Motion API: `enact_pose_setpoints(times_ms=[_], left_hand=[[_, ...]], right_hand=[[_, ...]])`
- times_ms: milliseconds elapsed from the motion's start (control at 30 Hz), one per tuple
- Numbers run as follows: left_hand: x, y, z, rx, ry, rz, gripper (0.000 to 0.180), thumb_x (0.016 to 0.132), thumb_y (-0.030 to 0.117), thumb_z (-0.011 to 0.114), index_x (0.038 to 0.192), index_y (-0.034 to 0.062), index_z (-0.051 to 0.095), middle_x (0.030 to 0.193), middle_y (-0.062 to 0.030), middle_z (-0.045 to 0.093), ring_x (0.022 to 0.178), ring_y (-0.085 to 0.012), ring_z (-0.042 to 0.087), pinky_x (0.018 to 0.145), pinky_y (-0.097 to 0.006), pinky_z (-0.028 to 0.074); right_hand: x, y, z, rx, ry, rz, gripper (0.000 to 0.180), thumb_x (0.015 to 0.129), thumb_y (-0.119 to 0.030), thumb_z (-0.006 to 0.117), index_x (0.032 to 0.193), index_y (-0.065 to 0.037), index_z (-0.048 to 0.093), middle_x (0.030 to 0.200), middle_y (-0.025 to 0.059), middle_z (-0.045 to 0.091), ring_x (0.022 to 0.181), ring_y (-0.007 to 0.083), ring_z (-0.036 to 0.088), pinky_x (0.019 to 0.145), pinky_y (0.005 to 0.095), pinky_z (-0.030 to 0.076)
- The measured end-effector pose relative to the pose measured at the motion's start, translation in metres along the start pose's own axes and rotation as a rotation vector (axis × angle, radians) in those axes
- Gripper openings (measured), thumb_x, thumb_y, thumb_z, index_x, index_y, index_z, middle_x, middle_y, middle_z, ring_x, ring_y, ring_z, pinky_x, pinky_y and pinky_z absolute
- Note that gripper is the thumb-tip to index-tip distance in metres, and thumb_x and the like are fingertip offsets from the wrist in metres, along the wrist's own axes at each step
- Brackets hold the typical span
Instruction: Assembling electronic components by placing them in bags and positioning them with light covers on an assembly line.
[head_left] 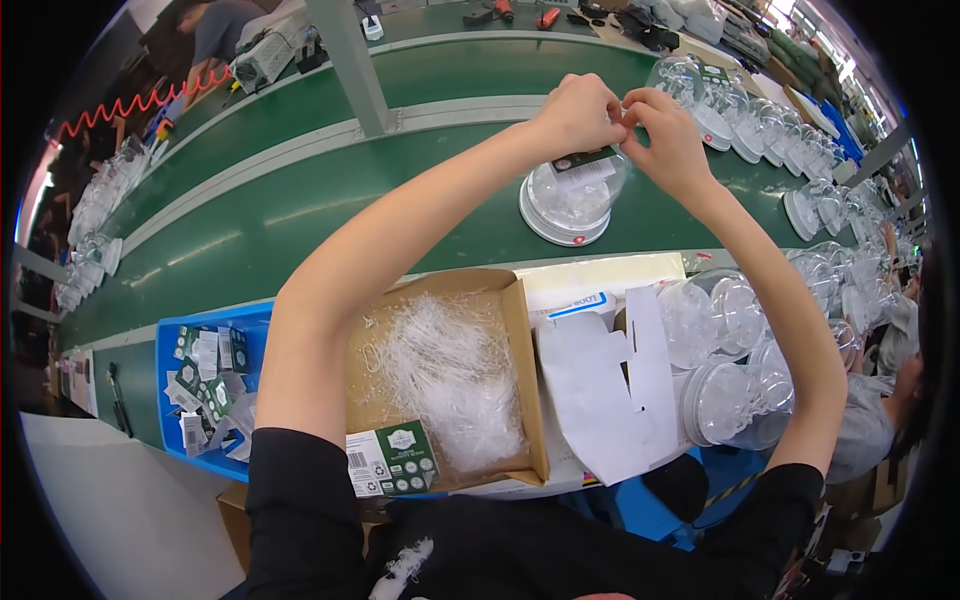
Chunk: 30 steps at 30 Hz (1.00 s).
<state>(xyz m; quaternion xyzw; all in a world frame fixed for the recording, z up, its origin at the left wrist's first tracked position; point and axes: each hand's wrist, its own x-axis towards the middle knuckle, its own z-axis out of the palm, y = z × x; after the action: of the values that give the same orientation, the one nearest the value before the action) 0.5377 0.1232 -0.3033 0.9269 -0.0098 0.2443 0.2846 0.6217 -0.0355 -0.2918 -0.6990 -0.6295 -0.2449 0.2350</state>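
2 hands (582, 114) nr 1 clr dome (572, 207); 1 tag (586, 172)

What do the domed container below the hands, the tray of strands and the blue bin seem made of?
Domed container: glossy clear plastic, possibly glass; see-through with highlights.
Tray: matte cardboard, apparently; plain brown, thin walls.
Blue bin: probably smooth plastic; evenly coloured walls.

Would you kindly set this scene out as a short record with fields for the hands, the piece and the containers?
Left hand: fingertips beside the other hand's; grip too small to tell
Right hand: fingers bent toward the left hand
Piece: clear dome with white base, green-and-white tag near its top
Surface: green bench
Cardboard box: thin clear strands
Blue bin: green-and-white tags
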Motion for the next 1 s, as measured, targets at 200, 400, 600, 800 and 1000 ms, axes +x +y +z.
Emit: enact_pose_setpoints(times_ms=[200,400,600,800,1000], left_hand=[[-0.008,-0.001,-0.002,-0.003,0.068,0.053,0.018,0.064,0.024,0.076,0.071,0.0077,0.07,0.098,-0.0118,0.06,0.099,-0.0329,0.057,0.085,-0.04,0.049],[-0.02,-0.001,-0.006,0.113,0.099,0.098,0.018,0.067,0.022,0.071,0.078,0.0078,0.07,0.096,-0.0123,0.061,0.098,-0.0332,0.057,0.086,-0.04,0.049],[-0.028,-0.009,-0.028,-0.037,-0.115,0.072,0.029,0.077,0.023,0.07,0.101,0.0075,0.07,0.1,-0.0142,0.066,0.096,-0.0286,0.063,0.086,-0.038,0.05],[-0.033,-0.015,-0.051,0.041,-0.183,0.087,0.027,0.084,0.017,0.066,0.109,0.0079,0.068,0.103,-0.0144,0.066,0.095,-0.0279,0.064,0.086,-0.037,0.05],[-0.025,-0.02,-0.059,0.188,-0.258,0.237,0.025,0.086,0.013,0.063,0.11,0.0072,0.066,0.102,-0.0143,0.065,0.093,-0.0262,0.064,0.083,-0.037,0.052]], right_hand=[[0.003,-0.003,0.007,-0.075,-0.044,-0.01,0.016,0.069,-0.012,0.07,0.074,-0.004,0.057,0.095,0.0058,0.058,0.093,0.0252,0.057,0.082,0.0381,0.046],[0.002,-0.007,0.005,-0.142,-0.161,0.079,0.014,0.07,-0.014,0.066,0.07,-0.005,0.056,0.091,0.0074,0.058,0.092,0.0271,0.058,0.082,0.0391,0.046],[-0.007,-0.019,-0.004,-0.124,-0.229,0.075,0.012,0.071,-0.011,0.064,0.074,-0.002,0.056,0.094,0.0116,0.059,0.09,0.0313,0.057,0.079,0.0411,0.045],[-0.018,-0.071,-0.052,0.158,-0.154,0.162,0.01,0.075,-0.005,0.061,0.083,0.0,0.057,0.103,0.0131,0.06,0.1,0.0325,0.057,0.087,0.0403,0.046],[-0.078,-0.144,-0.103,0.374,-0.239,-0.046,0.013,0.071,-0.003,0.066,0.08,-0.004,0.057,0.102,0.0117,0.06,0.1,0.0306,0.06,0.085,0.0394,0.05]])
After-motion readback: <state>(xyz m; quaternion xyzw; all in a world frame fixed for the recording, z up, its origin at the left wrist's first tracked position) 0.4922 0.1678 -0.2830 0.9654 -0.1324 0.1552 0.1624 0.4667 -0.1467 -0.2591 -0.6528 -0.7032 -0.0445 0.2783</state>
